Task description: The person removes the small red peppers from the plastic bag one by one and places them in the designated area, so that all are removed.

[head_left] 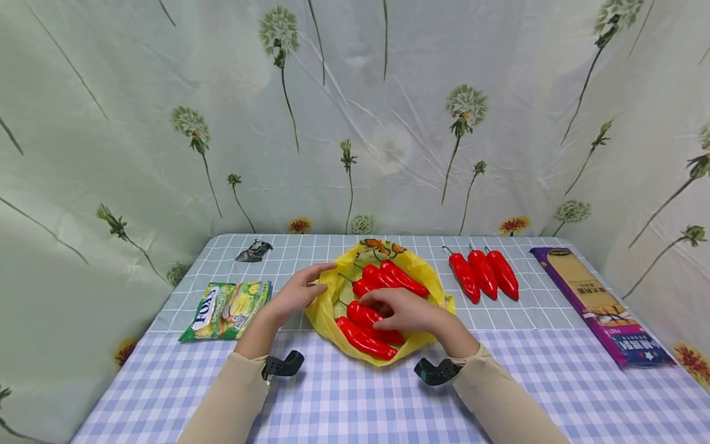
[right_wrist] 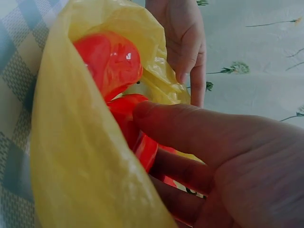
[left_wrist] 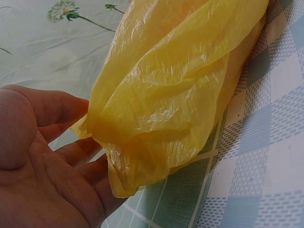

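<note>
Yellow bag [head_left: 333, 311] pinched open at its rim by the left hand [head_left: 296, 295], right hand [head_left: 407, 310] gripping a pepper [head_left: 373, 317] inside, seemingly mid-bagging; releasing comes next.

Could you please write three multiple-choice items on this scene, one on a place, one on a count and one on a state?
1. Where does the purple packet lie?
A. by the table's right edge
B. beside the candy bag
C. inside the yellow bag

2. How many red peppers lie outside the yellow bag?
A. one
B. three
C. six

3. What is the left hand doing?
A. holding the bag's edge
B. resting flat on the table
C. lifting the candy bag

Answers: 1 A, it lies far right; 2 B, three lie side by side; 3 A, the left-wrist view shows the fingers on the plastic.
</note>
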The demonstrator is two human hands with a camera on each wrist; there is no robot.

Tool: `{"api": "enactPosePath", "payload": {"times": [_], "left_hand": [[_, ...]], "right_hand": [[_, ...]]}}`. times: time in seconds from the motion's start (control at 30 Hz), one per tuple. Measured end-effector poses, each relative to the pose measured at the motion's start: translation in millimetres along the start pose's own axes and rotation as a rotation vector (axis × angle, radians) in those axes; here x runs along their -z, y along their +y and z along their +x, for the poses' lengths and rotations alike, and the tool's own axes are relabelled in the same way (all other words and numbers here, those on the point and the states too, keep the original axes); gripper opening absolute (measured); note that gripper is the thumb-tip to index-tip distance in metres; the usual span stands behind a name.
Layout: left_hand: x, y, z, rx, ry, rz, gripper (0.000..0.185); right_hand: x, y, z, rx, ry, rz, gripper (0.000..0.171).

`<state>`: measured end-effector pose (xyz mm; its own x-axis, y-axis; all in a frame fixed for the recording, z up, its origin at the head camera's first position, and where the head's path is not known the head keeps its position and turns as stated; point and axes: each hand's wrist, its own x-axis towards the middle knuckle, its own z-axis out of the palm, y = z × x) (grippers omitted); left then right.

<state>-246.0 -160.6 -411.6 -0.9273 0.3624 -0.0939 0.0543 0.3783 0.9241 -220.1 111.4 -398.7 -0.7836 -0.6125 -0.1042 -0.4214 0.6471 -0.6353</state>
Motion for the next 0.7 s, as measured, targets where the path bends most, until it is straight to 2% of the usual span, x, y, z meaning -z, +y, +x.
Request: {"api": "enactPosePath", "payload": {"times": [0.23,0.7], "left_hand": [[1.1,-0.3,-0.4,-0.006,-0.002,-0.004,0.047],[0.4,-1.9,1.0,0.002,0.008,0.0,0.047]], "right_hand": [[-0.9,-0.9,0.5,-0.021,-0.018,-0.008,0.049],[-0.1,-1.8,-1.8,-0.01,-0.026,-0.035,0.049]]}}
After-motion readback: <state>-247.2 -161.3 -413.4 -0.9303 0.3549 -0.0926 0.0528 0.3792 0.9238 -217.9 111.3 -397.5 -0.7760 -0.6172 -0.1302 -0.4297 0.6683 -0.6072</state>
